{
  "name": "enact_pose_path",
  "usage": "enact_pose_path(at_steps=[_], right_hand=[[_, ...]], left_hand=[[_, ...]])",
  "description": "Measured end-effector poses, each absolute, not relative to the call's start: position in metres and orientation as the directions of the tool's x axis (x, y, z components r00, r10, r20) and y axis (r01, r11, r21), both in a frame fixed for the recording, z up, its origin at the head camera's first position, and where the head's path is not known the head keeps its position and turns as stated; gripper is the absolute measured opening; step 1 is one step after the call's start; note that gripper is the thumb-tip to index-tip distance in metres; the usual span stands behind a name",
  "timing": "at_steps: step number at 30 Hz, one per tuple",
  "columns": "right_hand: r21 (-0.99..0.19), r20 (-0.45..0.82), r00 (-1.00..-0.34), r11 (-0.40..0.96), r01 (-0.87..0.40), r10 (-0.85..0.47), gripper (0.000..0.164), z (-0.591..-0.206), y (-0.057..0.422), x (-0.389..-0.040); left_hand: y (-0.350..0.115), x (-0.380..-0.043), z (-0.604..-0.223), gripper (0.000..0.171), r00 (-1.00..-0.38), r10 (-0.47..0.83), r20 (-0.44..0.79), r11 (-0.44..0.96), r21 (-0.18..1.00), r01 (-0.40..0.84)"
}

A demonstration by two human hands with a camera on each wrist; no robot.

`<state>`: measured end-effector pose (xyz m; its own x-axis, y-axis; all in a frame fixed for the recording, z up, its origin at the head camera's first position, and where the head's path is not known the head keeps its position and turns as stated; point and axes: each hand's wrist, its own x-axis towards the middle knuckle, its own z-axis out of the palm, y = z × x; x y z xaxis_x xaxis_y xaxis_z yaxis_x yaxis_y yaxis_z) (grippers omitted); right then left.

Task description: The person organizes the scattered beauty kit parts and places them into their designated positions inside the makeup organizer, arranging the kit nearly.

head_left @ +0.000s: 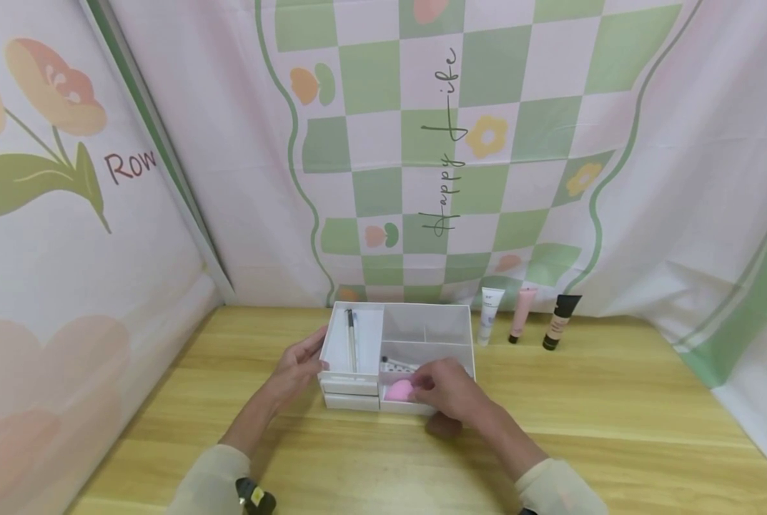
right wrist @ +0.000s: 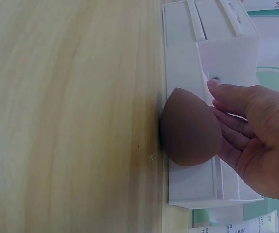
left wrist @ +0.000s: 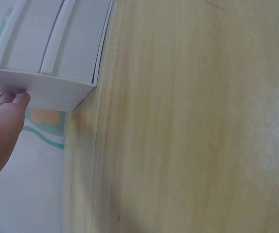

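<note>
A white desktop organizer [head_left: 349, 402] with two drawers at its front left stands on the table. My left hand [head_left: 296, 368] rests against its left side wall, fingertips on the outer face. My right hand [head_left: 450, 390] reaches over the front right compartment, fingertips at the right edge of a pink makeup sponge [head_left: 399, 390] lying inside. The organizer's front wall hides that sponge in the right wrist view. A brown makeup sponge [right wrist: 190, 128] is in front of the organizer, below my right hand. Slim pens or brushes [head_left: 352, 340] lie in the top left tray.
To the right of the organizer stand a white tube [head_left: 489, 317], a pink tube [head_left: 521, 316] and a black-capped beige tube [head_left: 560, 323]. Another slim stick [head_left: 398, 363] lies in the organizer's middle right compartment. A patterned curtain [head_left: 434, 179] hangs behind the wooden table [head_left: 357, 465].
</note>
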<state>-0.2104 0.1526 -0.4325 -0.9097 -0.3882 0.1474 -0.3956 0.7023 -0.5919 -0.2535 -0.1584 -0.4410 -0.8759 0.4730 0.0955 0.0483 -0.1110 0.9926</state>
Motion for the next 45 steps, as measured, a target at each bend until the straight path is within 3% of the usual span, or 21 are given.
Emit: enact_pose_path(at_steps=[21, 34, 45], right_hand=[[-0.566, 0.081, -0.917, 0.739, -0.365, -0.391, 0.022, -0.415, 0.185, -0.199], [-0.640, 0.141, -0.839, 0.598, -0.482, -0.526, 0.028, -0.417, 0.201, -0.186], [-0.604, 0.143, -0.838, 0.624, -0.496, -0.527, 0.033, -0.422, 0.208, -0.179]], left_hand=[[-0.159, -0.255, -0.443, 0.079, -0.881, 0.465, 0.093, -0.120, 0.992, 0.041], [-0.159, -0.254, -0.443, 0.079, -0.878, 0.468, 0.104, -0.134, 0.990, 0.046], [-0.160, -0.256, -0.444, 0.079, -0.867, 0.483, 0.122, -0.134, 0.989, 0.064]])
